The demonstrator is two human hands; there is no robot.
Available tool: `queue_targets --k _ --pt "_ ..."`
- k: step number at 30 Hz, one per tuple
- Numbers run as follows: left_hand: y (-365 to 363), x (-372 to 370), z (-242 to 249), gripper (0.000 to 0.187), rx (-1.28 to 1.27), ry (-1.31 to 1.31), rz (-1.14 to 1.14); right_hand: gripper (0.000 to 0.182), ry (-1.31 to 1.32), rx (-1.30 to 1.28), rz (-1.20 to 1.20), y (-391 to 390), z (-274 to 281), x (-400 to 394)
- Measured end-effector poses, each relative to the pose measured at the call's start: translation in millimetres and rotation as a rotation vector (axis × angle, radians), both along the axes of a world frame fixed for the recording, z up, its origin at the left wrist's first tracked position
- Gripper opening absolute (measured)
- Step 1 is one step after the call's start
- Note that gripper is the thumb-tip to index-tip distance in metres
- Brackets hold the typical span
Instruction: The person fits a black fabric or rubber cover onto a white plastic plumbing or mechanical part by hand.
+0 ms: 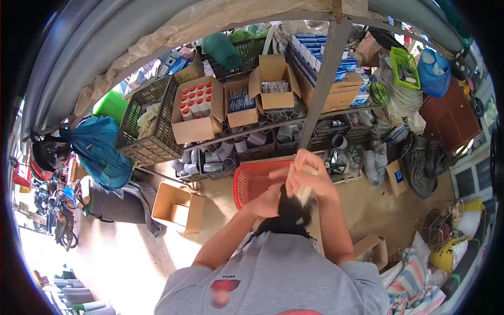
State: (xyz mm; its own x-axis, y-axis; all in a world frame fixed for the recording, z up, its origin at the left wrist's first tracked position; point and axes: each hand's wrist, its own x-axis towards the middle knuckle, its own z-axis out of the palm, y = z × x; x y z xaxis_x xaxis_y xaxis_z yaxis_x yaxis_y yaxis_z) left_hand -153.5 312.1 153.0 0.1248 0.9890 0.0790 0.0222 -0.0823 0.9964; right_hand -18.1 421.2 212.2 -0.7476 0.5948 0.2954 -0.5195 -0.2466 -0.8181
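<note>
My right hand is closed round a pale cream object, slim and blurred, whose kind I cannot tell. Just below it is a soft-looking black item, close in front of my grey shirt. My left hand grips the left edge of this black item, its fingers partly hidden. Both hands are close together at chest height. Behind them, a red plastic basket stands on the floor, partly covered by my hands and forearm in this view.
A shelf ahead holds a carton of red-capped white containers, a black crate and opened cartons. Grey pipe fittings fill crates underneath. A metal post rises in front. An open carton sits on the floor at left.
</note>
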Motion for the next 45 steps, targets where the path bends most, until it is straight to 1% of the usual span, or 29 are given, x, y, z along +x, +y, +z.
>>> queue_targets --k 1,2,3,5,6,9,10,12,13,15,16,17,19,21,23,24,25,26,27,29,32,35,37,38,39,40,41,43,45 --pt "-4.7 1.2 -15.0 0.057 -0.038 -0.272 -0.222 0.024 0.122 -0.119 0.365 -1.2 10.5 5.6" --pt "-16.5 8.3 3.2 0.045 -0.154 -0.389 -0.236 0.027 0.087 -0.132 0.476 -6.2 16.1 7.3" --pt "-21.7 14.9 7.9 0.045 -0.147 -0.388 -0.230 0.027 0.085 -0.127 0.483 -6.1 16.0 3.5" --pt "-25.9 26.2 11.2 0.040 -0.103 -0.602 -0.123 0.030 0.111 -0.023 0.314 -6.1 10.9 -6.5" --pt "-20.7 18.8 0.5 0.036 -0.094 -0.397 -0.091 0.030 0.088 0.018 0.264 -4.8 7.2 -8.3" --pt "-25.0 11.9 -11.6 0.032 -0.108 -0.221 -0.024 0.025 -0.010 -0.038 0.094 -12.7 -10.6 -14.0" --pt "-24.9 11.1 -16.3 0.032 -0.100 -0.227 -0.017 0.025 -0.017 -0.032 0.103 -15.4 -14.1 -15.2" --pt "-27.9 9.1 -18.8 0.031 0.011 0.042 0.147 0.024 -0.026 -0.045 -0.028 -21.8 -20.1 -19.5" --pt "-28.6 7.0 -19.8 0.031 0.008 0.041 0.158 0.024 -0.027 -0.048 -0.017 -23.3 -23.3 -23.2" --pt "-24.2 0.0 3.2 0.037 0.015 0.174 0.278 0.022 -0.108 -0.048 -0.288 -28.8 -32.1 -33.3" --pt "-22.3 -1.2 18.8 0.048 -0.011 0.250 0.386 0.022 -0.173 -0.021 -0.422 -30.7 -40.1 -39.7" --pt "-21.4 1.2 12.5 0.048 -0.018 0.255 0.401 0.022 -0.170 -0.027 -0.405 -35.6 -41.1 -46.1" --pt "-11.4 2.2 -12.0 0.047 0.021 0.443 0.648 0.021 -0.275 0.080 -0.702 -40.3 -39.0 -59.7" --pt "-14.1 -3.1 -15.2 0.050 0.105 0.536 0.671 0.021 -0.251 0.076 -0.586 -33.8 -34.0 -62.5" --pt "-24.9 -11.1 -13.5 0.055 0.085 0.299 0.466 0.020 -0.226 0.046 -0.382 -32.4 -27.9 -58.2" --pt "-27.9 -14.4 -9.1 0.055 0.089 0.297 0.473 0.022 -0.222 0.076 -0.319 -33.5 -21.1 -58.8" --pt "-33.0 -17.4 -4.9 0.052 -0.003 0.203 0.376 0.022 -0.221 0.081 -0.312 -31.4 -18.7 -56.3" --pt "-37.7 -20.0 -3.0 0.049 -0.093 0.110 0.275 0.024 -0.101 -0.049 -0.039 -26.6 -17.6 -50.4" --pt "-41.2 -22.1 -10.3 0.049 -0.088 0.110 0.282 0.025 0.020 -0.175 0.235 -24.8 -12.5 -48.5" --pt "-50.5 -21.1 -22.1 0.042 0.062 -0.279 0.001 0.026 0.014 -0.080 0.286 -32.6 -7.6 -50.0" --pt "-62.3 -27.2 -12.2 0.041 0.056 -0.292 -0.022 0.024 0.020 -0.015 0.390 -37.1 -2.9 -56.1" --pt "-67.1 -32.9 -4.1 0.047 0.005 -0.386 0.018 0.023 0.090 0.123 0.305 -33.0 -3.6 -69.6" --pt "-57.1 -46.6 -8.9 0.060 0.163 -0.170 0.119 0.022 0.080 0.084 0.303 -35.9 -9.1 -73.4" --pt "-53.4 -51.0 1.2 0.060 0.159 -0.172 0.127 0.019 -0.091 0.094 0.063 -40.9 -8.5 -78.2" --pt "-50.7 -53.7 18.0 0.066 0.092 0.130 0.366 0.017 -0.257 0.105 -0.173 -46.5 -8.3 -86.2" --pt "-51.9 -54.6 26.2 0.071 0.015 0.437 0.602 0.016 -0.184 0.085 -0.357 -52.6 -18.1 -100.3" --pt "-51.8 -54.4 19.1 0.071 0.007 0.439 0.614 0.016 -0.183 0.080 -0.343 -56.2 -24.5 -106.5" --pt "-45.6 -55.6 1.4 0.070 0.114 0.521 0.742 0.016 -0.151 0.069 -0.486 -58.1 -29.2 -116.3" --pt "-56.4 -62.0 -0.2 0.077 0.077 0.515 0.669 0.018 -0.155 0.056 -0.398 -55.9 -21.1 -108.8"
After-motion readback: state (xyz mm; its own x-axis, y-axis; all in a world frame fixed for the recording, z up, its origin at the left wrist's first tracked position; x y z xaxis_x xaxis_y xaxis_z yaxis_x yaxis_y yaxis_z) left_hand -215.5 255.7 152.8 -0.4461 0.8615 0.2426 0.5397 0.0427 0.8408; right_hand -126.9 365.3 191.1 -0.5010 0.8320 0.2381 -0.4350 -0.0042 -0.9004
